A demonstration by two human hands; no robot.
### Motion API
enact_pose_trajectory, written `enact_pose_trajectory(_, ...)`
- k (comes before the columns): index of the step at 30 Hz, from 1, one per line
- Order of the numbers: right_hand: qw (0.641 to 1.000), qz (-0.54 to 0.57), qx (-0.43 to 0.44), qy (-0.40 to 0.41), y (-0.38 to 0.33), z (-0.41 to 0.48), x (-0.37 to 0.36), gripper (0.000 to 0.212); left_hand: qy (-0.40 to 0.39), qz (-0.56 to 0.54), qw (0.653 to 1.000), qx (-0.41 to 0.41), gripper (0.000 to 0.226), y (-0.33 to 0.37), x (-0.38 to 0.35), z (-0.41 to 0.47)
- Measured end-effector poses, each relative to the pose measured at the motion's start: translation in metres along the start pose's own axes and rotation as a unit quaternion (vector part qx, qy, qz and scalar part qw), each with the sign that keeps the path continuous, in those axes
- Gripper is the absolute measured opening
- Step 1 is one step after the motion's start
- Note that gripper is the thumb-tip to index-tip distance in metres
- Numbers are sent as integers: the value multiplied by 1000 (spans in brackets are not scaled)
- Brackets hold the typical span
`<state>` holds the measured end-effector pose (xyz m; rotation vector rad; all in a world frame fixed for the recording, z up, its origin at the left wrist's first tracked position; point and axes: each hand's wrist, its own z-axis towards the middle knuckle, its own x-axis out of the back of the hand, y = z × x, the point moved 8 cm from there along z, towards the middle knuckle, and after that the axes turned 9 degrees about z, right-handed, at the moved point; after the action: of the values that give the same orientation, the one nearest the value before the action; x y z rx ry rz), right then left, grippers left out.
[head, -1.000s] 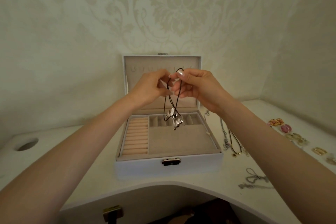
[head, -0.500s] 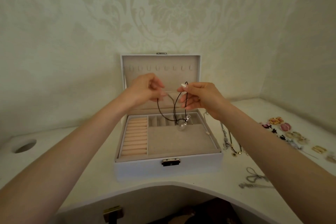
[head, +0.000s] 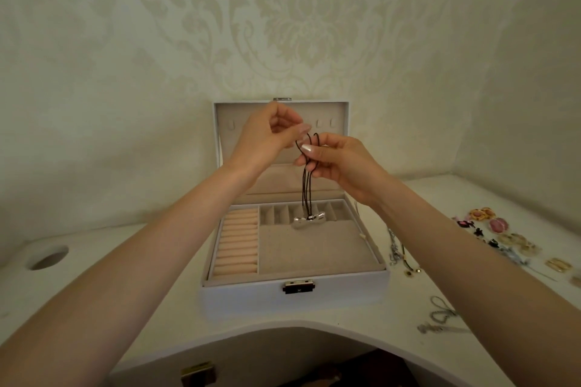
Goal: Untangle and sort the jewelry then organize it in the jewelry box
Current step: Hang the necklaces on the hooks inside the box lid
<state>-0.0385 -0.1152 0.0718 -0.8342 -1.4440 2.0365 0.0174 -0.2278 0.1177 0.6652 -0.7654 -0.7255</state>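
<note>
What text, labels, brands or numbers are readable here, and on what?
None readable.
jewelry box: no label or brand shows.
latch on the box front: too small to tell whether it bears any marking.
necklace: no lettering shows.
wallpaper: floral pattern only.

Damask wallpaper point(head: 298, 25) behind a white desk point(head: 399, 308); brass fitting point(head: 198, 374) below, possibly a handle.

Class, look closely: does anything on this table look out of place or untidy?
Tangled chains lie on the table right of the open jewelry box, and earrings are strewn farther right, not yet sorted into it.
</note>
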Motion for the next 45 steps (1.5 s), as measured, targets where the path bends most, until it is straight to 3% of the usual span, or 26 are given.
enact_pose_trajectory(3, 1000, -1, 10, 20, -6, 1, 2, 4, 40, 60, 996, 45, 5, -14, 7, -11)
enact_pose_trajectory(7, 999, -15, 23, 26, -14, 2, 0, 3, -201, 141, 963, 112, 10, -41, -31, -40)
enact_pose_trajectory(8, 999, -20, 26, 26, -15, 2, -2, 4, -225, 135, 959, 103, 11, -43, -37, -45)
enact_pose_trajectory(12, 999, -27, 32, 29, -17, 2, -6, 8, -129, 109, 984, 55, 14, -45, -30, -36)
enact_pose_trajectory(17, 999, -25, 34, 29, -22, -1, -4, 8, -158, 104, 982, 18, 16, -39, -38, -35)
enact_pose_trajectory(20, 999, -26, 37, 28, -23, -1, -3, 7, -166, 91, 982, 6, 6, -35, -39, -37)
enact_pose_trajectory(24, 997, -36, 47, 46, -25, -1, 0, 9, -155, 111, 982, -5, 16, -35, -35, -38)
enact_pose_trajectory(29, 987, -99, 86, 98, -29, 0, 9, 10, -137, 44, 989, 33, 11, -39, -29, -38)
enact_pose_trajectory(33, 988, -96, 80, 86, -27, -2, 5, 10, -153, 35, 987, 39, 16, -41, -34, -38)
enact_pose_trajectory(40, 989, -78, 78, 98, -31, -4, 4, 9, -155, 87, 984, 18, 19, -38, -42, -37)
enact_pose_trajectory(45, 986, -69, 73, 130, -32, -7, 9, 8, -178, 50, 979, 84, 21, -41, -48, -42)
